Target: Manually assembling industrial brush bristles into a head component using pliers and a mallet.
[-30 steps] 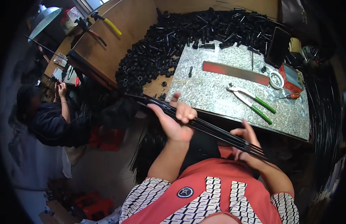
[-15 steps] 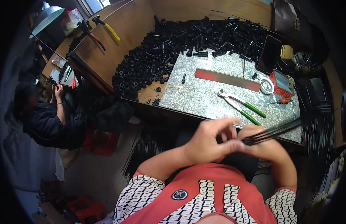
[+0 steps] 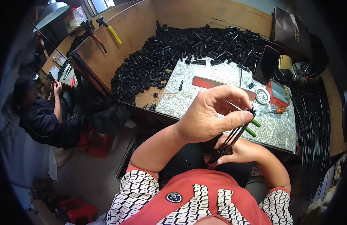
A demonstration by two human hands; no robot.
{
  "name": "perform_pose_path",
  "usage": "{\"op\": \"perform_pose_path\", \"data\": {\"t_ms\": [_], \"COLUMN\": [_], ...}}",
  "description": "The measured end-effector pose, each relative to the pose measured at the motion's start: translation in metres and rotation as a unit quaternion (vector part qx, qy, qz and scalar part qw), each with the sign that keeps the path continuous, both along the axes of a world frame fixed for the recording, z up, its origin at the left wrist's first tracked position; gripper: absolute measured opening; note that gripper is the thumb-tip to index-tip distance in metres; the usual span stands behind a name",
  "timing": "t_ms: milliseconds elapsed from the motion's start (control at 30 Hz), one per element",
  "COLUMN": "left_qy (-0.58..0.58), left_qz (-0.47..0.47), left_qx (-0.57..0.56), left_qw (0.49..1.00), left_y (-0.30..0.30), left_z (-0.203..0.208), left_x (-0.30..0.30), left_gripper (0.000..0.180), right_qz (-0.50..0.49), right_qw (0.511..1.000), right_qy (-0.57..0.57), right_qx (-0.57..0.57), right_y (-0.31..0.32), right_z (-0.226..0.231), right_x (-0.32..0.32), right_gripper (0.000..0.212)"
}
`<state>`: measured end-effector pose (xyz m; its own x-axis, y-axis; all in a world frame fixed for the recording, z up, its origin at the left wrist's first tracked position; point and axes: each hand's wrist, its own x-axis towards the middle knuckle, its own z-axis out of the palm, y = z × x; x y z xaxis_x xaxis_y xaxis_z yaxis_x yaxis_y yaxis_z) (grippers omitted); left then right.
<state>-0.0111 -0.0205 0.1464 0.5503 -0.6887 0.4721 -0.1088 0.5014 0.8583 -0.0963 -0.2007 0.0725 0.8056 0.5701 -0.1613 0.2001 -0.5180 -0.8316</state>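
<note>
A bundle of thin black rods slants in front of my body. The thumb and index finger of my left hand pinch its upper end, where small dark tips show. Lower down, my right hand is wrapped round the rods, thumb toward me. Just beyond my left hand on the speckled board lie green-handled pincers, mostly hidden. A flat red and grey bar is partly covered by the same hand.
Black tubular parts are heaped at the back. A white round dish, red box, orange-handled screwdriver and phone sit right. Long black rods hang at the right edge. Another person sits left.
My left hand has moved up and away from my body, over the board. The rods have swung from pointing right to slanting down toward me, with my right hand lower on them.
</note>
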Motion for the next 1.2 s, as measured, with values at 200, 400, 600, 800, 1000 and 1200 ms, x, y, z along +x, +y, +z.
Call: {"op": "perform_pose_path", "data": {"t_ms": [200,400,600,800,1000,1200], "left_qy": [0.034,0.000,-0.033,-0.005,-0.007,-0.112], "left_qz": [-0.027,0.061,0.141,0.116,0.100,0.326], "left_qx": [0.011,-0.004,0.017,0.034,0.055,0.048], "left_qw": [0.999,0.998,0.989,0.993,0.993,0.937], "left_y": [-0.004,-0.003,-0.004,-0.001,-0.008,0.006], "left_z": [0.009,0.001,0.005,0.006,0.007,-0.027], "left_x": [0.009,0.020,0.023,0.030,0.027,0.058], "left_gripper": [0.009,0.009,0.006,0.004,0.008,0.022], "right_qz": [-0.090,-0.172,-0.226,-0.226,-0.238,-0.307], "right_qw": [0.958,0.923,0.931,0.894,0.867,0.844], "right_qy": [0.026,-0.066,-0.148,-0.065,-0.043,-0.058], "right_qx": [0.270,0.337,0.244,0.380,0.436,0.435], "right_y": [-0.025,-0.005,-0.007,0.000,0.005,-0.005], "right_z": [0.075,0.057,0.053,0.044,0.039,0.037], "right_x": [0.020,0.037,0.040,0.042,0.042,0.040], "right_gripper": [0.026,0.018,0.020,0.015,0.026,0.015]}}
